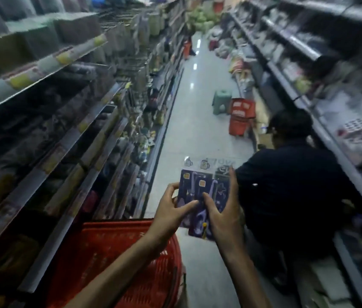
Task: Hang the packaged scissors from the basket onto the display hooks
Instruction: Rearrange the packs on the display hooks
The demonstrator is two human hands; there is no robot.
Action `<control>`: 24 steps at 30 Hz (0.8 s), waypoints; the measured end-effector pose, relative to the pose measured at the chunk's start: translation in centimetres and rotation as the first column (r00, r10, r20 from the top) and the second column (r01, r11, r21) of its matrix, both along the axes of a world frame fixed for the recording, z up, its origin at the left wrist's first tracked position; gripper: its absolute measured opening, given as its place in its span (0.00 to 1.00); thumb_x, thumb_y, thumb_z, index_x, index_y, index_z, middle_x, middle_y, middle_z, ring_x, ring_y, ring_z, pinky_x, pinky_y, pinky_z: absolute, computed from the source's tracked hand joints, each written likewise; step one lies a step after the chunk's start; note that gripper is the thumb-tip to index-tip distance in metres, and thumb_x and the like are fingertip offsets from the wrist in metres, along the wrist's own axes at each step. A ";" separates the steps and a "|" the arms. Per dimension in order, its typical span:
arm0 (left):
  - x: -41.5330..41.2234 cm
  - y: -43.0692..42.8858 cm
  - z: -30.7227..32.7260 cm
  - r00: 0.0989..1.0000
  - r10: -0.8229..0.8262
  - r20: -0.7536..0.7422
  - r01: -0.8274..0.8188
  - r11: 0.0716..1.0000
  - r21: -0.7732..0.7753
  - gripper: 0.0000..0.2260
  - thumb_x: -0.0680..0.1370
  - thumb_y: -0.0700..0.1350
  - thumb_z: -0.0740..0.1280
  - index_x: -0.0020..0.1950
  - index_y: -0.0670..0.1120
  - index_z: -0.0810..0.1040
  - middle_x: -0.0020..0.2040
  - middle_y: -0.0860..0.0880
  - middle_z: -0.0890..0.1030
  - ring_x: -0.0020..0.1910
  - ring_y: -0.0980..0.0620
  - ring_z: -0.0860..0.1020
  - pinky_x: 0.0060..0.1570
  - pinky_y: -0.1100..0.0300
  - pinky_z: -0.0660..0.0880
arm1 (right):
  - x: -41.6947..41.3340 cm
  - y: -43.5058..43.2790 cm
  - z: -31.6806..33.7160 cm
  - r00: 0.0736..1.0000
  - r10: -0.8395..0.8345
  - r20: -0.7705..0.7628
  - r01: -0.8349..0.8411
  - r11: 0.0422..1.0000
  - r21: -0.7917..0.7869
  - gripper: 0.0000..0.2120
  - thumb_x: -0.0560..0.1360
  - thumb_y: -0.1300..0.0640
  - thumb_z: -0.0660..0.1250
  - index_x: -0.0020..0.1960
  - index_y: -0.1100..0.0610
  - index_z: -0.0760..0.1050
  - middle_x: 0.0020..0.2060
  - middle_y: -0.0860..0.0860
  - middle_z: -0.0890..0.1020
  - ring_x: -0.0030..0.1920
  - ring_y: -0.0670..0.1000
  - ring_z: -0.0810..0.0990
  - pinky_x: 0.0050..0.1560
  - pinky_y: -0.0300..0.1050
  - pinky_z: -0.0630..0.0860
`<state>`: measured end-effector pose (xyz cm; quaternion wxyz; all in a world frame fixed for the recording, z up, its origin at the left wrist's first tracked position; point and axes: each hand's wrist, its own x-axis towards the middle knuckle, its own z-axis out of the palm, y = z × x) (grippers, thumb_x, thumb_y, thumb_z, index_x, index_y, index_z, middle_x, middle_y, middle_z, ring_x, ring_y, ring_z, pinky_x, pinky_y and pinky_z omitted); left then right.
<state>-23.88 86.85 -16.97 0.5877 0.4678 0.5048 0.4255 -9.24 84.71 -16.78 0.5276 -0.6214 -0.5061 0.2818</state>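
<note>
Gripping a fanned stack of packaged scissors point(204, 192) above the red basket point(113, 261), left hand point(171, 207) and right hand point(222, 210) each pinch its edges.

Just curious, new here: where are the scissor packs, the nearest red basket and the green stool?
scissor packs point(208, 188): head view, purple card front
nearest red basket point(100, 245): head view, mesh wall
green stool point(222, 93): head view, seat

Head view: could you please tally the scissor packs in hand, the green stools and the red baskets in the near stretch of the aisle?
Scissor packs: 3
Green stools: 1
Red baskets: 3, two apparently stacked by the stool
Total: 7
</note>
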 end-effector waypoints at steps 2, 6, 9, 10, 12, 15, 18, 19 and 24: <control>1.8 -0.3 0.8 0.995 -0.099 0.004 0.099 0.995 0.013 0.25 0.75 0.37 0.77 0.68 0.48 0.72 0.53 0.53 0.89 0.53 0.53 0.87 0.48 0.61 0.84 | 1.6 -1.5 0.6 0.990 -0.126 0.055 0.126 0.992 0.012 0.40 0.78 0.52 0.74 0.79 0.30 0.55 0.68 0.37 0.77 0.58 0.32 0.79 0.56 0.33 0.78; 5.1 -1.5 1.5 0.962 -0.273 0.020 0.273 0.962 -0.010 0.33 0.69 0.42 0.83 0.70 0.55 0.73 0.61 0.51 0.86 0.58 0.51 0.86 0.59 0.47 0.84 | 4.3 -5.1 2.2 0.935 -0.356 0.002 0.355 0.934 0.042 0.35 0.78 0.54 0.74 0.79 0.39 0.63 0.69 0.40 0.77 0.60 0.28 0.77 0.55 0.24 0.73; 8.2 -3.4 1.5 0.910 -0.413 0.031 0.413 0.911 0.005 0.36 0.65 0.47 0.84 0.70 0.58 0.74 0.62 0.55 0.86 0.60 0.52 0.85 0.57 0.45 0.85 | 6.4 -9.0 2.8 0.861 -0.508 -0.013 0.508 0.860 0.044 0.37 0.78 0.53 0.73 0.81 0.40 0.60 0.69 0.28 0.69 0.63 0.22 0.69 0.56 0.18 0.67; 9.3 -4.2 1.5 0.894 -0.445 0.048 0.445 0.895 0.007 0.35 0.66 0.46 0.84 0.69 0.59 0.74 0.60 0.57 0.86 0.58 0.54 0.86 0.54 0.48 0.86 | 7.1 -10.4 2.9 0.834 -0.550 -0.029 0.551 0.834 0.027 0.37 0.78 0.52 0.73 0.81 0.39 0.59 0.70 0.28 0.69 0.65 0.25 0.70 0.56 0.17 0.66; 11.4 -5.8 1.6 0.852 -0.516 0.088 0.517 0.856 0.003 0.33 0.67 0.42 0.83 0.67 0.60 0.75 0.57 0.58 0.86 0.55 0.55 0.86 0.47 0.53 0.86 | 8.4 -13.3 2.8 0.780 -0.626 -0.012 0.626 0.780 -0.018 0.39 0.78 0.48 0.72 0.82 0.37 0.56 0.73 0.33 0.66 0.68 0.32 0.70 0.53 0.16 0.66; 14.8 -8.8 1.6 0.768 -0.630 0.112 0.637 0.771 -0.029 0.31 0.69 0.38 0.82 0.67 0.57 0.76 0.57 0.54 0.87 0.54 0.49 0.87 0.47 0.47 0.86 | 10.5 -18.3 2.3 0.682 -0.730 0.037 0.731 0.678 -0.075 0.40 0.77 0.41 0.72 0.82 0.36 0.54 0.72 0.36 0.67 0.67 0.37 0.72 0.48 0.19 0.70; 18.0 -12.3 1.9 0.666 -0.736 0.122 0.744 0.667 -0.031 0.26 0.71 0.37 0.80 0.66 0.53 0.79 0.56 0.50 0.87 0.51 0.46 0.88 0.46 0.48 0.86 | 12.5 -23.5 1.8 0.523 -0.849 0.075 0.852 0.516 -0.092 0.34 0.74 0.37 0.72 0.77 0.42 0.66 0.69 0.43 0.76 0.59 0.41 0.80 0.50 0.32 0.80; 19.2 -13.8 2.1 0.629 -0.767 0.126 0.775 0.631 -0.027 0.25 0.72 0.37 0.80 0.66 0.52 0.79 0.56 0.48 0.88 0.51 0.46 0.88 0.45 0.49 0.85 | 13.2 -25.5 1.7 0.456 -0.882 0.118 0.890 0.447 -0.093 0.31 0.73 0.34 0.71 0.72 0.43 0.70 0.67 0.44 0.77 0.58 0.43 0.81 0.51 0.39 0.82; 23.5 -20.6 3.1 0.499 -0.857 0.129 0.863 0.505 0.016 0.21 0.74 0.35 0.78 0.64 0.49 0.80 0.54 0.49 0.89 0.50 0.46 0.88 0.44 0.53 0.86 | 15.1 -34.2 3.0 0.195 -0.895 0.402 0.981 0.180 -0.074 0.30 0.71 0.32 0.71 0.64 0.52 0.75 0.67 0.45 0.64 0.64 0.53 0.74 0.57 0.55 0.81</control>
